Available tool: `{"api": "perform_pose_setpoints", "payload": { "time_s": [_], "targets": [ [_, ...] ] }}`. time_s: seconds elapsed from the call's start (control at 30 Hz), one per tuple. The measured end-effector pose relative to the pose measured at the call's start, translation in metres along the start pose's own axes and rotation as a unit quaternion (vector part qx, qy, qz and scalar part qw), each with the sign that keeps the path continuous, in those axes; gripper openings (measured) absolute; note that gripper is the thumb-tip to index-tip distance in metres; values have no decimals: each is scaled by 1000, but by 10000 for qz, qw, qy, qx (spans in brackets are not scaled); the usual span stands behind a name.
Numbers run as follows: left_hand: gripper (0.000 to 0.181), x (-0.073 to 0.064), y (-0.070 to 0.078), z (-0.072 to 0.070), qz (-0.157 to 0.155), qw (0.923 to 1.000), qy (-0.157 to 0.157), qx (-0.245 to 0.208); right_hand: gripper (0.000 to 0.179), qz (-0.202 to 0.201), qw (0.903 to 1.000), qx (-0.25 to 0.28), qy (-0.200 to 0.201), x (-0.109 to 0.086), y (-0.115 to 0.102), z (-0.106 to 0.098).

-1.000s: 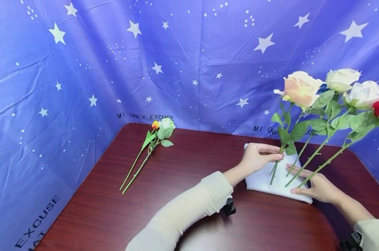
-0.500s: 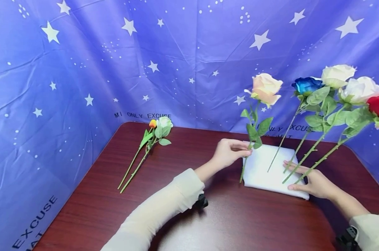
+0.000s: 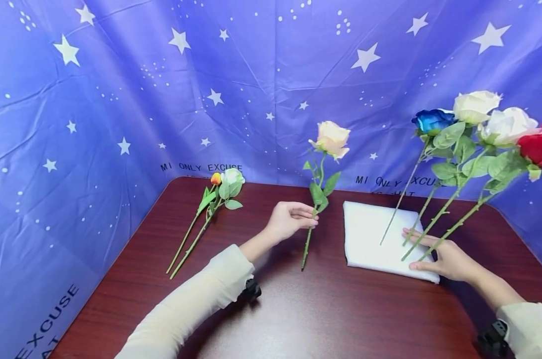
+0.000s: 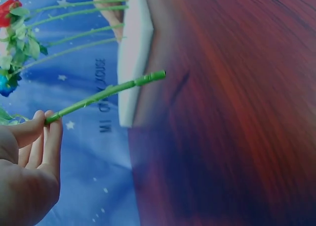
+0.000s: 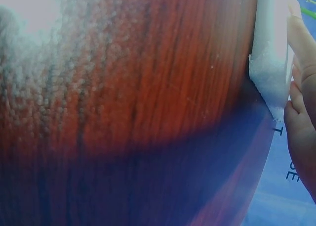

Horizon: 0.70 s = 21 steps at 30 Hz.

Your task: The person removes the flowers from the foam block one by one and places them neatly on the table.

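Observation:
My left hand (image 3: 289,220) pinches the stem of a pale peach rose (image 3: 332,138) between thumb and fingertips, bloom up, left of a white foam block (image 3: 367,234). In the left wrist view the green stem (image 4: 98,96) sticks out past the fingertips, its cut end bare. Over the block's right side lies my right hand (image 3: 454,263), thumb and fingers spread on the foam among the stems. Standing in the foam, leaning right, are a blue rose (image 3: 434,121), a cream rose (image 3: 476,106), a white rose (image 3: 507,127) and a red rose (image 3: 540,146).
On the left of the dark red wooden table (image 3: 271,309) lie an orange-yellow tulip (image 3: 215,178) and a pale green-white rose (image 3: 232,176), stems toward me. A blue star-printed cloth (image 3: 253,60) hangs behind and along the left side.
My left hand has carried the peach rose leftward, from over the foam block to beside it, uncovering the blue rose. The right hand stays on the block.

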<state>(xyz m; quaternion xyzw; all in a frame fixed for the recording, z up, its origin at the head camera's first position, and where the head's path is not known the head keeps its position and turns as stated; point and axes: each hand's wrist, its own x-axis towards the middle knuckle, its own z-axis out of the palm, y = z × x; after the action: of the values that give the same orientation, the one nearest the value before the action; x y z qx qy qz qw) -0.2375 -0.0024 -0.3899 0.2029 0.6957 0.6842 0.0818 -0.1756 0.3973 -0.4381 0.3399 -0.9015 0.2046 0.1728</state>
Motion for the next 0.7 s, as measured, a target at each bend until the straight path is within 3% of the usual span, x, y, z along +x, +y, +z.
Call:
{"api": "perform_pose_setpoints", "payload": {
  "time_s": [0.27, 0.7],
  "targets": [
    [33, -11, -6, -23, -1030, 9940, 156, -342, 79, -4, 9999, 110, 49, 0, 2, 0],
    [32, -44, -17, -66, -1743, 9847, 23, -69, 76, -89, 9999, 93, 92, -1, 4, 1]
  ]
}}
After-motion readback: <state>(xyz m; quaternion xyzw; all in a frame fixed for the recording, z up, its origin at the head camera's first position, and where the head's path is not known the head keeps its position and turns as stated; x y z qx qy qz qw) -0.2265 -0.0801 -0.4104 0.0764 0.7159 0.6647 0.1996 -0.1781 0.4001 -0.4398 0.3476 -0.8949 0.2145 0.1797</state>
